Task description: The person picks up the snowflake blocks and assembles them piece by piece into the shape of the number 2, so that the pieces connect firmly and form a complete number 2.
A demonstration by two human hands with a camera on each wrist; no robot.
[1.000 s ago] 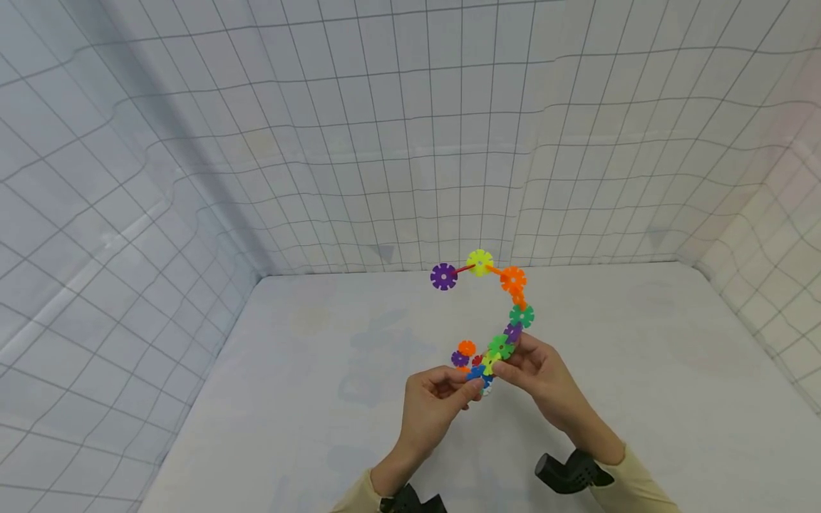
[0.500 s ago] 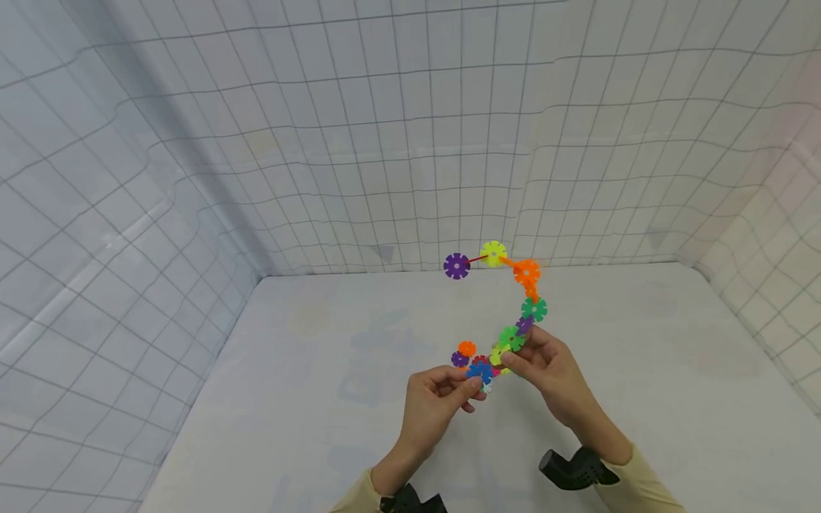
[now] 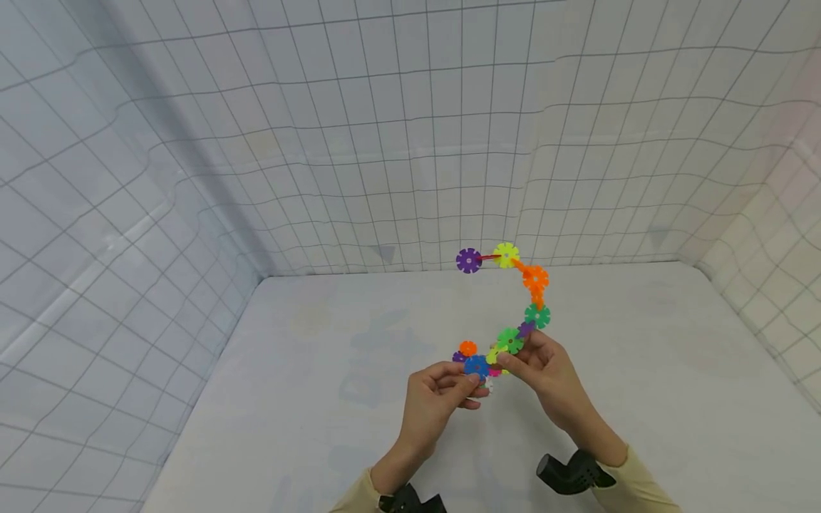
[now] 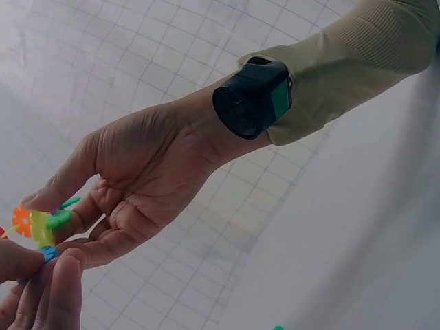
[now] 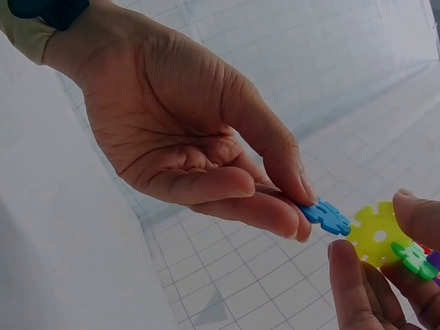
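Note:
My left hand [image 3: 430,410] pinches a blue notched plastic disc [image 3: 477,368] between thumb and fingers, its flat face showing in the head view. To its right, my right hand [image 3: 553,377] grips a yellow notched disc [image 5: 375,237], the near end of a chain of interlocking discs. That chain curves up and away through green [image 3: 510,340], orange and yellow pieces to a purple disc [image 3: 469,261] at its far end. In the right wrist view the blue disc [image 5: 326,217] has its edge right at the yellow disc's rim.
Loose discs, among them an orange disc [image 3: 468,348], a purple disc [image 3: 459,356] and a white disc [image 3: 490,385], lie on the white table [image 3: 308,399] behind the hands. Grid-patterned curtain walls [image 3: 410,157] enclose the table at the back and sides.
My right hand has shifted rightward with the chain, whose far end has swung to the right. The blue disc in my left hand has turned its flat face upward.

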